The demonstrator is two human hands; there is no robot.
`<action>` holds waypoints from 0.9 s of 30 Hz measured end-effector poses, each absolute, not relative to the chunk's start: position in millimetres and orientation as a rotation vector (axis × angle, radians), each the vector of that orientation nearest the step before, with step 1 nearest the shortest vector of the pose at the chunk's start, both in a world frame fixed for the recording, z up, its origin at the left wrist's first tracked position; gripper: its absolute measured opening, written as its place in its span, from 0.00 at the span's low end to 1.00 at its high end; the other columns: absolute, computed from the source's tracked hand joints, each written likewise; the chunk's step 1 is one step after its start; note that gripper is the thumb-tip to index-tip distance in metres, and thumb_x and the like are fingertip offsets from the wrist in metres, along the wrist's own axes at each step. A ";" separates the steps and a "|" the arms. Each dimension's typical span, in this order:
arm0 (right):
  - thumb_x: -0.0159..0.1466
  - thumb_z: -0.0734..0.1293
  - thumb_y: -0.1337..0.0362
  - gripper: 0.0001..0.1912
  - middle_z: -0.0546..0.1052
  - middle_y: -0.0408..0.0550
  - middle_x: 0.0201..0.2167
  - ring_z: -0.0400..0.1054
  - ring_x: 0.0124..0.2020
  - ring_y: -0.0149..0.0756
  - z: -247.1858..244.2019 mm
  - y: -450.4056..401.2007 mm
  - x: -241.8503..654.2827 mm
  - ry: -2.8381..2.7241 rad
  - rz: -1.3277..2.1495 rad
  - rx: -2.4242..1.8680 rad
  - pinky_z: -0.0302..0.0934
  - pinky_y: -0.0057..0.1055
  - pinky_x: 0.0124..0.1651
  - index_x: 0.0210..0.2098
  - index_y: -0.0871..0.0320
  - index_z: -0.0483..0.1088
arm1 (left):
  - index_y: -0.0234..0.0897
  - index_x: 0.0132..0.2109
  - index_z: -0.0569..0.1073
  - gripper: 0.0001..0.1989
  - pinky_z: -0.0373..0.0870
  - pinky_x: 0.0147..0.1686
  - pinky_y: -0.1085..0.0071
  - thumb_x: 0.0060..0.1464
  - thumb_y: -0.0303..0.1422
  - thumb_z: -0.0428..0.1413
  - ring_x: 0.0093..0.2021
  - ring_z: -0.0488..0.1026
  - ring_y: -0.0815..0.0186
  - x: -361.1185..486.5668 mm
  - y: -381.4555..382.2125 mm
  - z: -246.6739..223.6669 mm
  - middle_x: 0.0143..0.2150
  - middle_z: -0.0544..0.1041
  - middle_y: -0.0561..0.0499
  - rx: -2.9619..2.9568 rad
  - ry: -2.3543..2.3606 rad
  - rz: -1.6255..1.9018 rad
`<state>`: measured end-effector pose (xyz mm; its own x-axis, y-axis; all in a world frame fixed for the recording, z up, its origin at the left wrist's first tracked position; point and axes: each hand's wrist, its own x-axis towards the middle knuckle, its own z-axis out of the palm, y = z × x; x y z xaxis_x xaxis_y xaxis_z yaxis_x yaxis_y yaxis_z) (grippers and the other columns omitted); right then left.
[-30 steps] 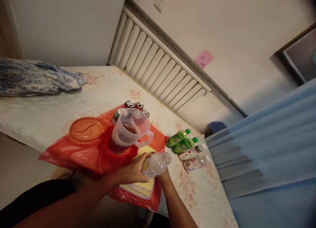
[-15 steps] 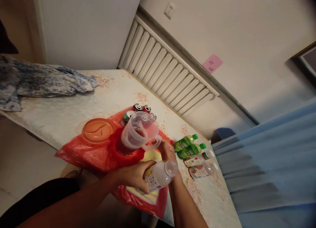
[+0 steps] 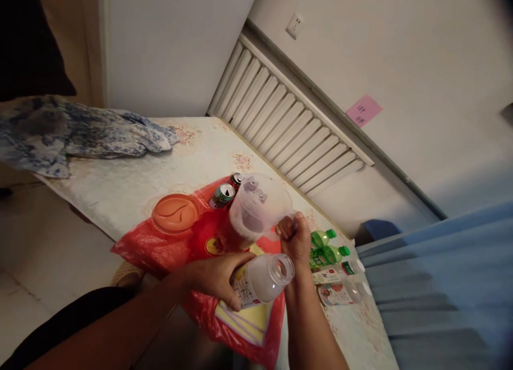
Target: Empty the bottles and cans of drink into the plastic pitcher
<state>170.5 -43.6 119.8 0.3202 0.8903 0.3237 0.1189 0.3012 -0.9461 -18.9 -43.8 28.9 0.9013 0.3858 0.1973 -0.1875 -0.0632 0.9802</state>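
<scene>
My left hand point(image 3: 216, 278) is wrapped round a clear bottle point(image 3: 262, 280) with a white label. The bottle is tilted, and its uncapped mouth points right. My right hand point(image 3: 297, 241) grips the handle of a translucent plastic pitcher point(image 3: 260, 204), which is tilted above the bottle. Liquid colours the lower part of the pitcher, and no stream shows between the two. Behind the pitcher lies a red plastic piece point(image 3: 204, 234) with a yellow emblem. An orange round lid point(image 3: 175, 213) rests on the red plastic bag point(image 3: 136, 247).
Drink cans point(image 3: 222, 195) stand behind the pitcher, partly hidden. Green-capped bottles point(image 3: 326, 255) and two clear bottles point(image 3: 340, 293) lie on the right of the table point(image 3: 208, 151). A patterned cloth point(image 3: 112, 135) lies at the left. A radiator point(image 3: 286, 113) and blue curtain point(image 3: 433, 284) border the table.
The pitcher has been lifted off the bag and tilted, its handle now in my right hand. The bottle has stayed in my left hand. The view has shifted somewhat.
</scene>
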 end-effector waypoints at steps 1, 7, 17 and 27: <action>0.61 0.62 0.47 0.26 0.45 0.31 0.13 0.40 0.14 0.25 130.8 -45.7 175.0 -1.109 0.678 -1.142 0.51 0.27 0.21 0.18 0.51 0.46 | 0.41 0.61 0.67 0.43 0.67 0.56 0.60 0.35 0.34 0.69 0.57 0.70 0.50 -20.7 -42.2 31.3 0.58 0.74 0.49 1.589 0.179 0.467; 0.55 0.70 0.51 0.28 0.46 0.30 0.13 0.38 0.14 0.23 184.5 -61.0 204.1 -0.982 0.662 -1.108 0.47 0.25 0.19 0.18 0.53 0.47 | 0.39 0.63 0.65 0.46 0.69 0.53 0.63 0.32 0.32 0.69 0.56 0.72 0.49 -24.0 -28.7 34.3 0.58 0.74 0.46 1.734 0.396 0.509; 0.56 0.70 0.51 0.27 0.49 0.32 0.11 0.41 0.14 0.23 227.3 -97.4 255.6 -1.092 0.632 -1.229 0.46 0.27 0.19 0.15 0.54 0.50 | 0.39 0.58 0.65 0.36 0.73 0.41 0.68 0.38 0.32 0.64 0.49 0.75 0.54 -14.0 -14.5 18.6 0.50 0.77 0.48 1.550 0.482 0.676; 0.59 0.68 0.46 0.30 0.50 0.35 0.10 0.41 0.13 0.23 228.1 -125.3 280.6 -1.253 0.639 -1.394 0.38 0.28 0.18 0.13 0.54 0.53 | 0.37 0.53 0.65 0.32 0.71 0.38 0.68 0.38 0.31 0.62 0.45 0.75 0.56 -4.9 -3.9 10.5 0.46 0.76 0.49 1.598 0.578 0.717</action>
<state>280.6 -125.3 228.1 0.2946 0.9189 0.2625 0.3266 0.1613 -0.9313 -4.9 -3.9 10.5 0.6833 0.7191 0.1265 -0.0298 -0.1457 0.9889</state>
